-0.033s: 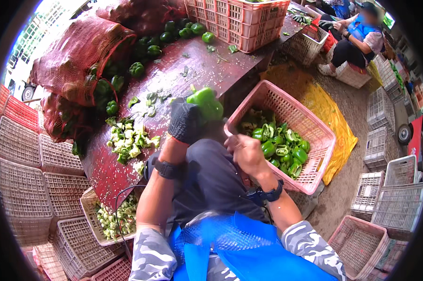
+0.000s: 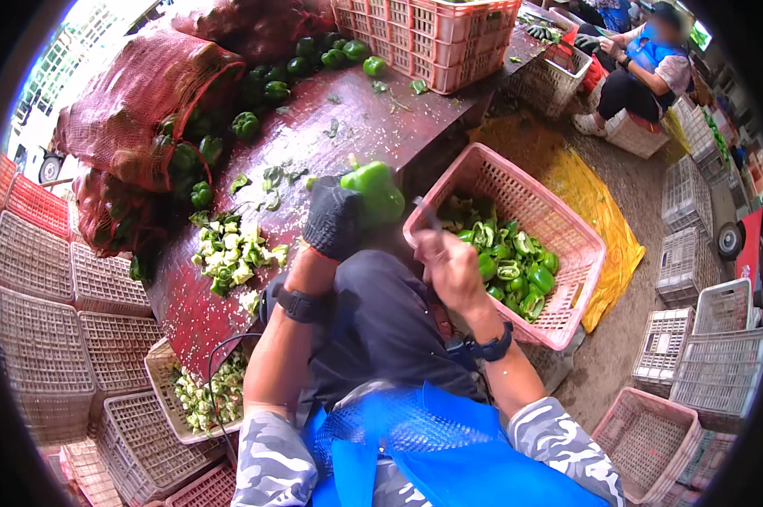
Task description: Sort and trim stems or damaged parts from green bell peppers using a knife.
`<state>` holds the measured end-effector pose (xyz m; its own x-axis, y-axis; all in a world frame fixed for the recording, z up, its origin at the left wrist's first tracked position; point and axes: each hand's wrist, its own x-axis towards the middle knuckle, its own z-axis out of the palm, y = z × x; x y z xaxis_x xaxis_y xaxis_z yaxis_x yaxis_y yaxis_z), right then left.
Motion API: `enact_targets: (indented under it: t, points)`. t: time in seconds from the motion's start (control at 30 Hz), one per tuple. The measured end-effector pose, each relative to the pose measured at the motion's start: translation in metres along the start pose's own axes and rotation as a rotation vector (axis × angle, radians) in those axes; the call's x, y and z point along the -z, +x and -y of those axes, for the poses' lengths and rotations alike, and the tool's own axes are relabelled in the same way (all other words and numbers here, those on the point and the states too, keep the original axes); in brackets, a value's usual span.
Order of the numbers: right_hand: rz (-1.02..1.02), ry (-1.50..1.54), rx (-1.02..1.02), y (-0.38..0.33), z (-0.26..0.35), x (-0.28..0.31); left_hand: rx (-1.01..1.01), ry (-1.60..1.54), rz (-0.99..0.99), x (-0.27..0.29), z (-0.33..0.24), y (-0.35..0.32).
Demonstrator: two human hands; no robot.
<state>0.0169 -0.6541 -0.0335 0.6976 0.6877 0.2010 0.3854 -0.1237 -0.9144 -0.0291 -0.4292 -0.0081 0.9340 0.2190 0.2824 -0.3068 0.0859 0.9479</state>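
My left hand (image 2: 330,221), in a dark knitted glove, grips a green bell pepper (image 2: 380,194) above my lap, at the table's near edge. To its right, my bare right hand (image 2: 456,275) is closed round what looks like a small knife (image 2: 427,215); the blade is thin and blurred, and the handle is hidden in my fingers. Beside that hand a pink plastic crate (image 2: 516,190) stands tilted, with cut green bell peppers (image 2: 521,275) inside. Pale pepper cores (image 2: 233,253) lie heaped on the dark red table (image 2: 356,122), left of my gloved hand.
Red mesh sacks (image 2: 144,110) spill whole peppers (image 2: 246,126) across the table's far left. A pink crate (image 2: 432,42) stands at its back. Lower left, another crate (image 2: 163,384) holds cores, near stacked crates (image 2: 39,329). A person (image 2: 648,76) sits at upper right.
My right hand has turned and risen slightly, so the thin blade now shows above it, nearer the pepper. The pepper in my left hand has tilted a little.
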Motion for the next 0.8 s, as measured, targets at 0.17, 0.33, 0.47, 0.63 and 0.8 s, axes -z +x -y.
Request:
enact_targets:
  t: [0.17,0.33,0.47,0.63,0.8]
  points:
    - [-0.162,0.102,0.289,0.039,0.006,0.004,0.074,0.066,0.06,-0.028,0.0,0.001]
    - [-0.227,0.219,0.277,0.041,0.01,-0.012,-0.021,0.315,-0.372,-0.05,0.015,-0.002]
    - [-0.251,0.227,0.29,0.042,0.008,-0.013,0.09,-0.055,-0.517,-0.065,0.014,-0.009]
    - [-0.217,0.258,0.247,0.042,0.01,-0.004,-0.002,0.193,-0.425,-0.083,0.006,-0.018]
    - [-0.225,0.247,0.256,0.038,0.016,0.005,-0.056,0.357,-0.341,-0.074,0.004,-0.014]
